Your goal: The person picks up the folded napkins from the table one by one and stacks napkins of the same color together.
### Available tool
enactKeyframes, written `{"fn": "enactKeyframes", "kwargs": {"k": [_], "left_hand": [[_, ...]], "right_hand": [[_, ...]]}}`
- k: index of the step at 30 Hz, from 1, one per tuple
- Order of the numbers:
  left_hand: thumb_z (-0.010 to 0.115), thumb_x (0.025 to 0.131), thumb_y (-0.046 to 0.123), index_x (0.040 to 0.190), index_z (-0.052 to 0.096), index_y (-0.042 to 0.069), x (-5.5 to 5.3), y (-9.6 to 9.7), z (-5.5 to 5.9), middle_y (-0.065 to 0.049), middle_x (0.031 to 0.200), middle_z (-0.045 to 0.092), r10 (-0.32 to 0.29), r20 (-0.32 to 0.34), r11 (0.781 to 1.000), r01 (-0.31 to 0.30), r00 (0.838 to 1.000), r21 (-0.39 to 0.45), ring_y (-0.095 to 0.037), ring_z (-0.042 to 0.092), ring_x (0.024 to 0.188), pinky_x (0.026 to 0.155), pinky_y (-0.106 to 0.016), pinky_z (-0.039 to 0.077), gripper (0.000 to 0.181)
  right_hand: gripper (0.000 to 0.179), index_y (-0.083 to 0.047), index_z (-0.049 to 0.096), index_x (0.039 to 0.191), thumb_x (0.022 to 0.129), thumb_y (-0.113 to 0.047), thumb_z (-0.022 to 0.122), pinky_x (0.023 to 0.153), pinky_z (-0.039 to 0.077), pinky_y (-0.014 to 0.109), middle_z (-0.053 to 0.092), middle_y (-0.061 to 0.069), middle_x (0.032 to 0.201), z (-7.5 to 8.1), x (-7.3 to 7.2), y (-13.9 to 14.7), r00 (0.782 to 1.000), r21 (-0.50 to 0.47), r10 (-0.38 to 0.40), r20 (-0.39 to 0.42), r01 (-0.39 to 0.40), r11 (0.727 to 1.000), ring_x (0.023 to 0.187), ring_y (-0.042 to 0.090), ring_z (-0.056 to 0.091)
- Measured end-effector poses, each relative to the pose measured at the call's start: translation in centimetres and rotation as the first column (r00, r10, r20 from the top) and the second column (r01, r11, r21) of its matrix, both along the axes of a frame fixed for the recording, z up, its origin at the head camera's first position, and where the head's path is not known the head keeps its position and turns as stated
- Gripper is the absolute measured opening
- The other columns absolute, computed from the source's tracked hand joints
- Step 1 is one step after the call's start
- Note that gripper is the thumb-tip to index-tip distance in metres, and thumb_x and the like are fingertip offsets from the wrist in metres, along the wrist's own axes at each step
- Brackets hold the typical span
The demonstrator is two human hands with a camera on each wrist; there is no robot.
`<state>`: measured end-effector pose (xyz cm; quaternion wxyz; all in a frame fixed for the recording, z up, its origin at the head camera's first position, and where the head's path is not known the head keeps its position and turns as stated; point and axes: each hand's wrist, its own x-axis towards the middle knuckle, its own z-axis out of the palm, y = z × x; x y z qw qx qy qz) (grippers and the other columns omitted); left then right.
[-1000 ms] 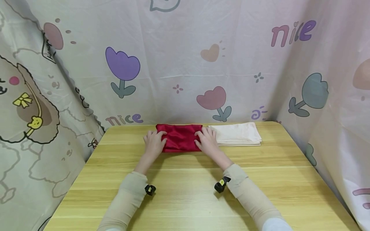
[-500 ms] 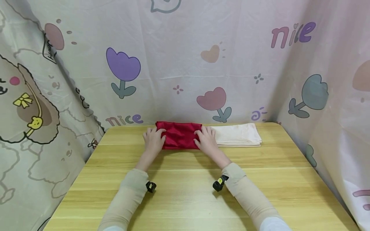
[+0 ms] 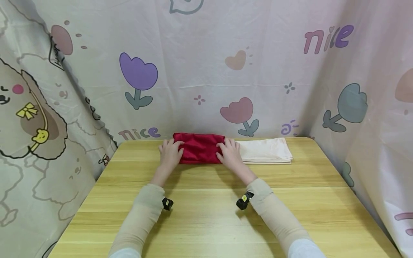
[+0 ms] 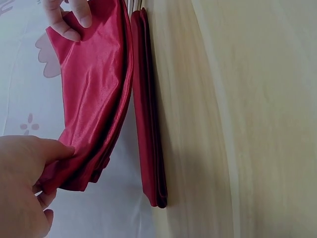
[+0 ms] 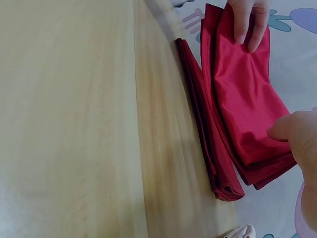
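Both hands hold a glossy red folded cloth (image 3: 200, 148) by its two ends at the far edge of the table. My left hand (image 3: 168, 153) pinches the left end, thumb on the near face and fingers behind. The right end is pinched likewise by my right hand (image 3: 230, 153). In the left wrist view the held cloth (image 4: 96, 74) hangs in layers above a second red folded cloth (image 4: 146, 109), which lies flat on the wood. The right wrist view shows that lower red cloth (image 5: 205, 124) just beneath and apart from the held one along most of its length.
A folded white cloth (image 3: 266, 150) in several layers lies right beside my right hand. The wooden table (image 3: 206, 215) ends at a printed curtain (image 3: 193, 53) close behind the cloths. Curtains also hang along the left and right sides.
The red cloth has risen slightly and moved away toward the table's far edge, with both hands still pinching its ends. The white cloth has not moved.
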<state>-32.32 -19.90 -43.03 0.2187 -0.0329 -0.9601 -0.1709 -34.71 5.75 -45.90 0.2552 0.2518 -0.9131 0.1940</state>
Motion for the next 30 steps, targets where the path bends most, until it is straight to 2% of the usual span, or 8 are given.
{"fn": "enactKeyframes", "kwargs": {"k": [9, 18, 25, 30], "left_hand": [[0.067, 0.091, 0.020, 0.115, 0.071, 0.013, -0.4, -0.4, -0.1, -0.016, 0.117, 0.062, -0.010, 0.012, 1.000, 0.011, 1.000, -0.016, -0.033, 0.044, 0.107, 0.084, -0.048, 0.031, 0.025], [0.066, 0.091, 0.020, 0.120, 0.069, 0.013, -0.7, -0.7, -0.5, -0.017, 0.122, 0.061, -0.016, 0.059, 0.999, 0.018, 0.998, -0.040, -0.035, 0.043, 0.117, 0.088, -0.050, 0.031, 0.030], [0.065, 0.092, 0.021, 0.120, 0.069, 0.014, -1.1, -1.0, -1.0, -0.016, 0.122, 0.061, -0.004, 0.086, 0.999, 0.007, 0.996, -0.039, -0.034, 0.043, 0.120, 0.089, -0.049, 0.031, 0.029], [0.066, 0.092, 0.022, 0.120, 0.068, 0.014, -1.5, -1.1, -1.2, -0.016, 0.124, 0.060, -0.003, 0.099, 0.999, 0.008, 0.995, -0.042, -0.035, 0.042, 0.122, 0.090, -0.050, 0.031, 0.030]], "right_hand": [[0.030, -0.009, 0.066, 0.111, 0.085, -0.022, 0.074, 0.088, 0.030, 0.048, 0.051, 0.012, 0.111, 0.3, -0.1, -0.3, 0.999, 0.033, -0.001, 0.047, 0.000, 0.999, 0.112, 0.031, 0.040], [0.038, -0.008, 0.064, 0.119, 0.086, -0.024, 0.073, 0.091, 0.028, 0.049, 0.049, 0.014, 0.122, 0.2, -0.4, -0.8, 0.993, 0.070, -0.023, 0.119, 0.014, 0.997, 0.115, 0.031, 0.037], [0.038, -0.008, 0.064, 0.118, 0.085, -0.025, 0.073, 0.090, 0.032, 0.049, 0.051, 0.014, 0.121, 0.1, -0.4, -1.0, 0.995, 0.077, -0.019, 0.096, 0.011, 0.997, 0.111, 0.031, 0.039], [0.038, -0.007, 0.064, 0.118, 0.086, -0.025, 0.073, 0.091, 0.033, 0.050, 0.051, 0.014, 0.117, 0.1, -0.7, -1.1, 0.992, 0.068, -0.020, 0.122, 0.011, 0.998, 0.112, 0.032, 0.038]]}}
